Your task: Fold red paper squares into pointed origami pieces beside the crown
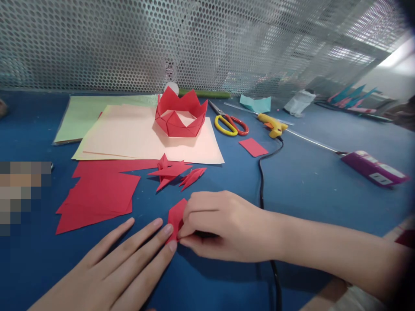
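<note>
Cream sheets [129,140] lie flat, far left; red crown [177,128] stands formed on them. Red sheets [103,194], left, look unfolded. Pointed shapes [170,171], just right of these, are folded. Near, small red paper [176,214] looks part-folded: your left hand [113,268] presses it, fingers spread; your right hand [227,224] pinches its edge.

The light is moderately bright and cool, with a whitish glare at two o'clock and a milky sheen spreading over the blue tabletop [311,177] towards three. Soft-edged shadow pools under the right hand [223,229] between five and six o'clock. The hand and the red paper crown [180,114] near twelve look fairly clear, while the perforated metal panel [106,47] smears towards one. Wide-angle distortion stretches the purple power strip [374,168] at three; black vignetting darkens the right-hand corners, and coarse pixelation covers a patch near nine
</note>
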The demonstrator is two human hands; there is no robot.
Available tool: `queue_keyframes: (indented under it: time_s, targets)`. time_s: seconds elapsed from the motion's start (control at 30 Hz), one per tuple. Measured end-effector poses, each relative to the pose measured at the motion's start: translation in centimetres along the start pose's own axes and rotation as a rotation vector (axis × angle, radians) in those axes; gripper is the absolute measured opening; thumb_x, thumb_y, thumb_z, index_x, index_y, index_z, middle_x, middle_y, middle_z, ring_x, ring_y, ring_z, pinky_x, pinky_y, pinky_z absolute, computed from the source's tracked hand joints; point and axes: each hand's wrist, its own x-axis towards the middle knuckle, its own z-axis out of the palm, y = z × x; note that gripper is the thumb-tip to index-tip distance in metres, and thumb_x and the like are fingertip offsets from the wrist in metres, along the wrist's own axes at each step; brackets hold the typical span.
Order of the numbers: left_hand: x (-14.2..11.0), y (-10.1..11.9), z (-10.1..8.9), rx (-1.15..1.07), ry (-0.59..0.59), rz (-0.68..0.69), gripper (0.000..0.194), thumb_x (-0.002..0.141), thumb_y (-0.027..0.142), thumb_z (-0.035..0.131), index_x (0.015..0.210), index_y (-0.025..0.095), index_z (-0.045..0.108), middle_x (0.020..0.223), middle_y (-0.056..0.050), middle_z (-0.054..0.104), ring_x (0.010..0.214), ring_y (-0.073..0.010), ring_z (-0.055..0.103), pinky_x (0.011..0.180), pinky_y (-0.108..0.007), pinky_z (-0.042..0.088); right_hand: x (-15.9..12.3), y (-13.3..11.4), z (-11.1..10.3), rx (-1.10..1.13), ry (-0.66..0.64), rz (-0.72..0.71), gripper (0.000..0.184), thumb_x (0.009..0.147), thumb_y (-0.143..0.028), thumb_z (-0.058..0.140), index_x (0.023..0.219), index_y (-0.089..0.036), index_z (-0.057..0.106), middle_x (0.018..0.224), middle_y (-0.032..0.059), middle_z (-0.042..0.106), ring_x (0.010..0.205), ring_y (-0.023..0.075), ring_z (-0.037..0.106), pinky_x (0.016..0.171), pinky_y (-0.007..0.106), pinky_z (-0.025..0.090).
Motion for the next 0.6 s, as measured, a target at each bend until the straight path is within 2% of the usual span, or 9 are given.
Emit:
queue_keyframes:
  time_s: [0.1,0.2,0.43,0.53,0.6]
  targets:
    - [-0.1,-0.1,0.0,0.007,0.011,0.006,0.059,0.097,0.042,0.042,0.149,0.020,0.026,0.144,0.007,0.049,0.138,-0.0129,0.040,0.121,-0.034,0.019,0.2,-0.1,0.5,0.151,0.048,0.164,0.009,0.083,-0.013,0.062,0.074,-0.014,0.065,0.074,0.0017,0.064,0.067,0.0098,0.058,0.065,0.018,0.048]
    - [-0.3,-0.1,0.1,-0.006,0.013,0.004,0.058,0.097,0.042,0.043,0.148,0.020,0.027,0.143,0.008,0.050,0.138,-0.0136,0.040,0.121,-0.035,0.020,0.2,-0.4,0.7,0.196,0.051,0.275,0.007,0.079,-0.012,0.065,0.072,-0.014,0.065,0.072,0.0011,0.064,0.065,0.0094,0.057,0.063,0.017,0.047]
    - [-0.6,0.0,0.1,0.048,-0.012,0.029,0.060,0.095,0.041,0.046,0.146,0.014,0.032,0.139,-0.002,0.056,0.138,-0.0196,0.041,0.123,-0.048,0.015,0.3,-1.3,1.2,0.167,0.112,0.398,0.007,0.076,-0.011,0.061,0.070,-0.015,0.062,0.069,-0.0002,0.061,0.066,0.0103,0.053,0.064,0.019,0.045]
    - [-0.7,0.0,0.0,0.063,-0.007,0.046,0.058,0.095,0.039,0.044,0.145,0.012,0.035,0.138,-0.004,0.057,0.138,-0.0200,0.041,0.123,-0.049,0.016,0.3,-1.4,1.3,0.159,0.121,0.429,0.007,0.075,-0.010,0.061,0.069,-0.015,0.061,0.068,-0.0012,0.059,0.065,0.0099,0.052,0.062,0.019,0.044]
    - [-0.8,0.2,0.1,0.075,-0.011,0.033,0.056,0.094,0.040,0.044,0.144,0.016,0.038,0.139,-0.003,0.057,0.139,-0.0197,0.041,0.123,-0.047,0.018,0.3,-1.3,1.4,0.166,0.126,0.441,0.008,0.073,-0.010,0.062,0.068,-0.015,0.060,0.066,-0.0020,0.057,0.064,0.0094,0.051,0.061,0.018,0.043]
